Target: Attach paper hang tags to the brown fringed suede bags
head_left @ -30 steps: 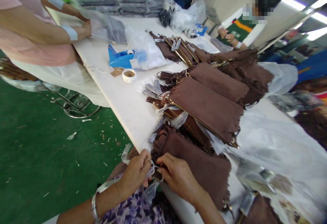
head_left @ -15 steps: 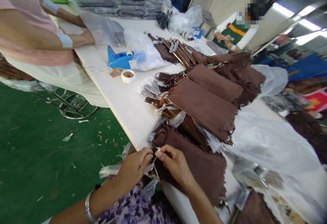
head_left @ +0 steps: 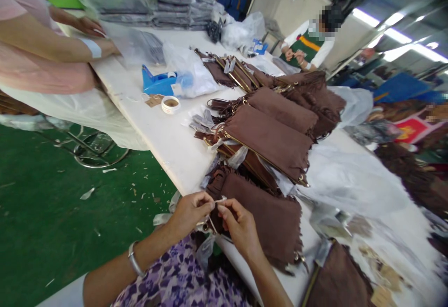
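Observation:
My left hand [head_left: 191, 211] and my right hand [head_left: 236, 223] meet at the near table edge, fingers pinched together on a thin white string [head_left: 219, 200] at the corner of a brown fringed suede bag [head_left: 266, 218]. The string hangs down between my hands. A clear plastic strip [head_left: 205, 251] dangles below them. I wear a metal bangle [head_left: 133, 260] on my left wrist. More brown fringed bags [head_left: 269, 139] lie stacked on the white table [head_left: 168, 134] just beyond.
A blue tape dispenser [head_left: 157, 83] and a tape roll [head_left: 170, 104] sit on the table. A person in pink [head_left: 38, 50] handles clear packets at the left. Another person [head_left: 308, 41] stands at the far end. White plastic sheeting [head_left: 353, 176] covers the right. The floor is green.
My hands have risen slightly and pulled the string taut between pinched fingertips; a second ago they were lower, pressed against the bag's corner. The view has drifted rightwards.

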`<state>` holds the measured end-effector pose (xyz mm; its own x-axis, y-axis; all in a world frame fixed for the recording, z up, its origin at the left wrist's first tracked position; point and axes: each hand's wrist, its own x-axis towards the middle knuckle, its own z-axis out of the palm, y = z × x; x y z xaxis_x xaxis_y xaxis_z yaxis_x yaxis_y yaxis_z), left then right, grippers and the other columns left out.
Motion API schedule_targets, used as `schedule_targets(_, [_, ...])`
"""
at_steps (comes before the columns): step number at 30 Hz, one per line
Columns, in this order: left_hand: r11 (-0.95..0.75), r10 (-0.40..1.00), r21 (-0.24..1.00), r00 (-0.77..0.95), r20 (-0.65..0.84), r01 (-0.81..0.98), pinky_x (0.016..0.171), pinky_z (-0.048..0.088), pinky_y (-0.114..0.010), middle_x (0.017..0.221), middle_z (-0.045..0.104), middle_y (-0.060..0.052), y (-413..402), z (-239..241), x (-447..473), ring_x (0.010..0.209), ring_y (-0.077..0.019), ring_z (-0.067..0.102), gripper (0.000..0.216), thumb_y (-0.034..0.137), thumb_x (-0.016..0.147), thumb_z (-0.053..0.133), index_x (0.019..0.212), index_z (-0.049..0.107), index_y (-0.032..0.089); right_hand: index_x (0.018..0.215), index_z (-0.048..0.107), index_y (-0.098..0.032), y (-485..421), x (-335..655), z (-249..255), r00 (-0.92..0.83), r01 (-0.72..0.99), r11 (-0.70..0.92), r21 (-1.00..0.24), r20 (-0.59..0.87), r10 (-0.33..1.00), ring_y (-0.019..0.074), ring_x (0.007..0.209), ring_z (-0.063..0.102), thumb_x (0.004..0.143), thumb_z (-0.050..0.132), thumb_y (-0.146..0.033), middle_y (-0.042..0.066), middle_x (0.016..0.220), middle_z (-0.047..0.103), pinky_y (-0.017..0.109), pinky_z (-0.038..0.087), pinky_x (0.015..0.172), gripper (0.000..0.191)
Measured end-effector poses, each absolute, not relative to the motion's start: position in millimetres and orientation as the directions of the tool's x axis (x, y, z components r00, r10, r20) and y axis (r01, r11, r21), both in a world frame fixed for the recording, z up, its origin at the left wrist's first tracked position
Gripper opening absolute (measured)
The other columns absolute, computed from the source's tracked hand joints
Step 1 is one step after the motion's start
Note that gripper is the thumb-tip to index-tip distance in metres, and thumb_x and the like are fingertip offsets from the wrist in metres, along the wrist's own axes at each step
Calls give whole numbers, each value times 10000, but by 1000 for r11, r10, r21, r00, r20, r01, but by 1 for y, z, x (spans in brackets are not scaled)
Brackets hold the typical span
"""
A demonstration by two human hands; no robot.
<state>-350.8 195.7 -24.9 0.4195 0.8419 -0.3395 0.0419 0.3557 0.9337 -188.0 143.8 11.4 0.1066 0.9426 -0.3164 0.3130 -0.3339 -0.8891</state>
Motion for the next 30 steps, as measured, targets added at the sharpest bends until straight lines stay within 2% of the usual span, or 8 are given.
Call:
schedule_targets(3, [377,839,926,430,-334,-16,572,361,-206,625,558,40,196,-24,-354,581,-103,483,153,311,808,596,755,611,168,946,618,-230,124,-185,21,87,521,-254,-815,-245,966,147,712,582,896,560,-294,-14,819,627,250,451,647,100])
schedule_targets(6, [394,845,919,402,-353,-21,550,361,-203,603,582,26,196,-23,-356,549,-100,485,180,335,793,619,760,611,158,959,600,-231,99,-185,21,19,758,-117,-642,-157,987,204,880,584,838,626,-194,20,948,618,313,453,776,129])
schedule_targets(10, [441,842,897,363,-398,-40,503,341,-193,588,603,9,196,-20,-358,502,-90,465,187,332,768,641,753,619,147,908,589,-217,71,-188,8,-39,880,2,-475,-69,997,235,929,559,891,516,-138,61,981,575,364,444,816,109])
schedule_targets(15, [434,852,897,364,-377,-85,527,365,-190,616,611,-4,193,-14,-362,539,-96,494,202,339,792,635,765,637,139,1081,568,-236,74,-199,8,8,769,2,-639,13,1000,202,942,578,931,499,-222,59,1048,571,305,460,803,165])
schedule_targets(18, [393,864,916,371,-340,-76,537,363,-193,610,594,5,192,-11,-365,536,-91,473,212,349,797,643,772,646,139,1105,583,-239,100,-210,12,79,695,-39,-718,23,997,182,913,594,927,493,-199,43,1012,598,274,456,782,203])
schedule_targets(24, [332,882,940,377,-282,-73,538,350,-201,581,537,30,194,-9,-369,546,-96,457,174,320,773,673,750,653,149,833,660,-220,141,-221,12,78,596,-81,-799,-43,996,147,772,590,874,523,-143,-3,829,625,239,422,718,162])
schedule_targets(26, [341,881,937,374,-290,-76,551,359,-201,592,542,28,194,-11,-371,555,-96,460,167,312,768,683,751,657,148,781,652,-211,142,-218,11,105,545,-117,-831,-71,992,140,725,576,874,535,-180,-14,772,621,229,409,675,153])
schedule_targets(30, [460,841,873,396,-370,-161,587,377,-201,672,593,9,194,-14,-374,588,-95,481,154,305,792,674,788,649,153,776,626,-198,140,-209,8,192,378,-294,-878,-237,952,126,581,522,882,544,-301,-37,638,580,212,370,536,169])
